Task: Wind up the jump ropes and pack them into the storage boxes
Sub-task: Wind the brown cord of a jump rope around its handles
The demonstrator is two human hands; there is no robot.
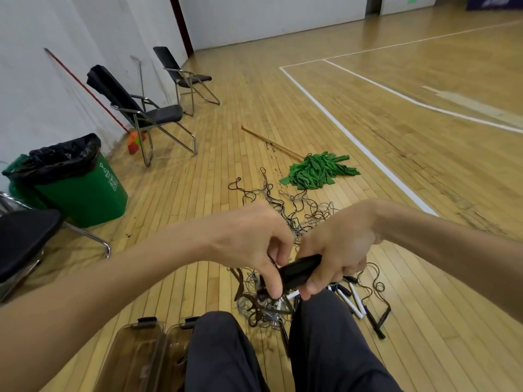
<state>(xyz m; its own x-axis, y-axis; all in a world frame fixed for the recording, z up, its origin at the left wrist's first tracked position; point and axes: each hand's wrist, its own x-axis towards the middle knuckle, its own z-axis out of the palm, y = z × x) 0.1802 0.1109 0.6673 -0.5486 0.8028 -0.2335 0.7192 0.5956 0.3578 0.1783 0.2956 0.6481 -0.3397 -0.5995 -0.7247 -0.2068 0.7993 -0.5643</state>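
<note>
A tangled pile of jump ropes (285, 210) with thin dark and grey cords lies on the wooden floor in front of my knees. Loose black and white handles (355, 301) lie at its near right. My right hand (339, 244) grips a pair of black handles (301, 269). My left hand (254, 239) pinches the dark cord at the handles' left end. Two clear brownish storage boxes (147, 349) with black latches stand open on the floor at the lower left, beside my left knee.
A green mop (317, 172) with a wooden stick lies beyond the ropes. A green bin (82, 193) with a black liner stands at the left. Black folding chairs (147, 108) line the left wall, one more at the left edge. White court lines cross the floor.
</note>
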